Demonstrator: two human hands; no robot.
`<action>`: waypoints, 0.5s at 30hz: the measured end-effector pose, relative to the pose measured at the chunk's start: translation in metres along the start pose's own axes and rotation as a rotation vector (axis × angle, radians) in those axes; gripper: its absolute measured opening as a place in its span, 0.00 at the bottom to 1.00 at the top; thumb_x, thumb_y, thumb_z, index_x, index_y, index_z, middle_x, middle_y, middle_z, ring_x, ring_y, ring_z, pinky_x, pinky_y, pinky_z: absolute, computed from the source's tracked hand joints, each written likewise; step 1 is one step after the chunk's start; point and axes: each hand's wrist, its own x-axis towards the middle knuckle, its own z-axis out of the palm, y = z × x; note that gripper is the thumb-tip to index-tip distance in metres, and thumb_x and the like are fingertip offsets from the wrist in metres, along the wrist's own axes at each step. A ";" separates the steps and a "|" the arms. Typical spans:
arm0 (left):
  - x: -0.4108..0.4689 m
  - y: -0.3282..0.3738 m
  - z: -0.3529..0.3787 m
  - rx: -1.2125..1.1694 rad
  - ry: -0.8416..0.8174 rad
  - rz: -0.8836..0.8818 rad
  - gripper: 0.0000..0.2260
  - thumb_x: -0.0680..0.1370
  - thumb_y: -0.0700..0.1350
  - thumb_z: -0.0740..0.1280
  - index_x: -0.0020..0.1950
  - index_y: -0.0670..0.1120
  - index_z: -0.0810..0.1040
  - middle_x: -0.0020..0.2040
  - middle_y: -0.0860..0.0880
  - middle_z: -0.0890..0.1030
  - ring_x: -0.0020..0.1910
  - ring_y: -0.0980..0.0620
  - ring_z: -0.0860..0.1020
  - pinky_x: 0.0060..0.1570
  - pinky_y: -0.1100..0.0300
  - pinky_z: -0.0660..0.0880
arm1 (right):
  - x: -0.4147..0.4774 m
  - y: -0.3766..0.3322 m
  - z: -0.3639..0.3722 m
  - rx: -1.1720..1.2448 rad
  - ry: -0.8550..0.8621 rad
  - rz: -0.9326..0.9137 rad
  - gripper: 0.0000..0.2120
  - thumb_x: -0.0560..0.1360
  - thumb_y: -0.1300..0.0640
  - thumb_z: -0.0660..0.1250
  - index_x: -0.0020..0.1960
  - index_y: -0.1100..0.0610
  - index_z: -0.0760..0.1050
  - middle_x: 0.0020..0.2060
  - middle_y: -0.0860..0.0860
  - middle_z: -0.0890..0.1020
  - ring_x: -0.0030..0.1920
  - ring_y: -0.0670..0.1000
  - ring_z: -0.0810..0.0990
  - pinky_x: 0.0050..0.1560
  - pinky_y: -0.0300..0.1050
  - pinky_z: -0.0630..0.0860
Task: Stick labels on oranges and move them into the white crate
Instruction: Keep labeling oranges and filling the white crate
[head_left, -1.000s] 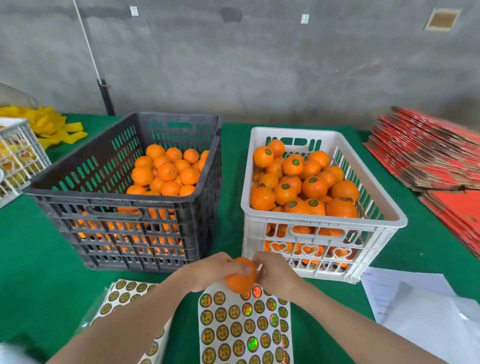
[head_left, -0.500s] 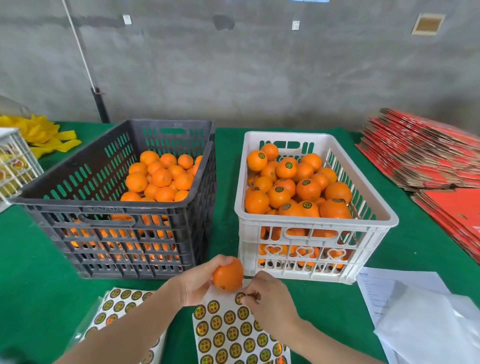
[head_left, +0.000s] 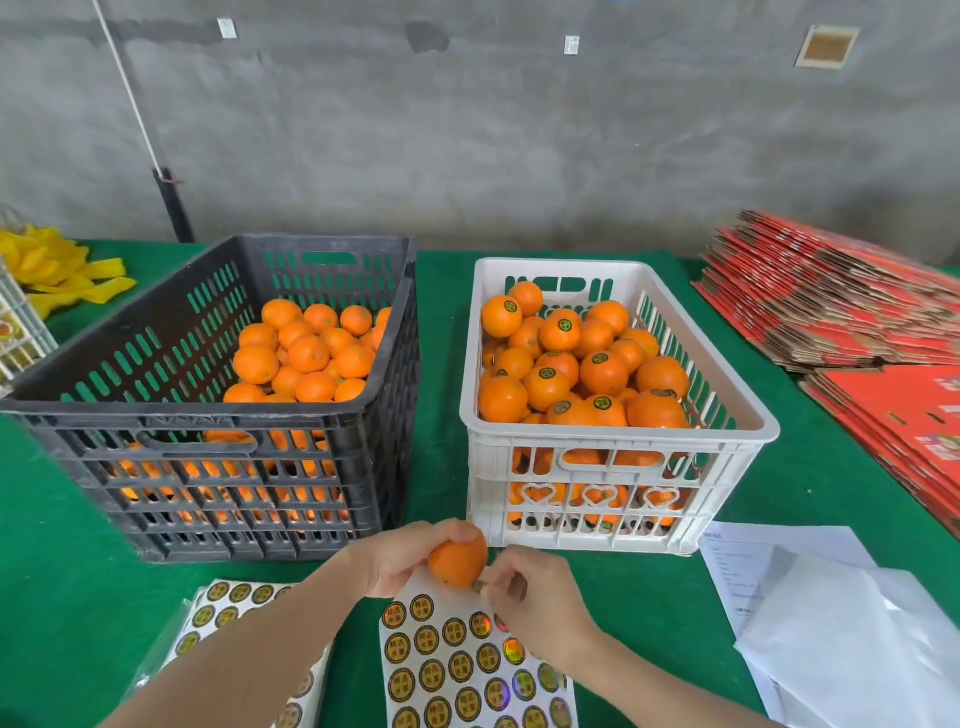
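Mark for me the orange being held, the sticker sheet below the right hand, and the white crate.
held orange (head_left: 457, 564), head view, centre of its exposed skin.
sticker sheet (head_left: 457, 670), head view, middle of the sheet.
white crate (head_left: 618, 437), head view, near rim.

At lower centre the left hand, gripping an orange, and the right hand, pinching a label, sit just before the near wall of the white crate. That wall rises between them and the crate's open top. Inside, labelled oranges heap to about rim height at the near end. A narrow strip of bare desk runs between the white crate and the black crate. Wider green cloth lies at lower left and right of the white crate, bounded by red cardboard stacks and loose papers. Sticker sheets cover the desk beneath the hands.
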 end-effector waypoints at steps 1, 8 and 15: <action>0.001 -0.001 0.000 0.078 0.005 -0.010 0.27 0.69 0.54 0.72 0.59 0.38 0.75 0.49 0.38 0.82 0.46 0.42 0.81 0.56 0.48 0.77 | 0.001 0.000 -0.004 0.093 0.030 0.089 0.12 0.72 0.65 0.67 0.34 0.51 0.75 0.32 0.46 0.78 0.34 0.42 0.74 0.40 0.36 0.74; -0.007 0.001 -0.003 0.574 0.180 0.251 0.20 0.71 0.52 0.73 0.58 0.53 0.69 0.56 0.55 0.72 0.57 0.53 0.74 0.54 0.61 0.73 | 0.009 -0.006 -0.032 0.528 0.157 0.408 0.12 0.75 0.66 0.64 0.35 0.57 0.77 0.36 0.51 0.80 0.39 0.48 0.78 0.41 0.38 0.75; -0.034 0.023 0.006 -0.378 -0.164 0.412 0.36 0.57 0.48 0.80 0.63 0.45 0.73 0.52 0.42 0.78 0.44 0.47 0.76 0.43 0.57 0.76 | 0.016 -0.053 -0.056 0.617 0.077 0.170 0.12 0.75 0.61 0.66 0.35 0.52 0.78 0.48 0.46 0.83 0.49 0.46 0.78 0.53 0.41 0.72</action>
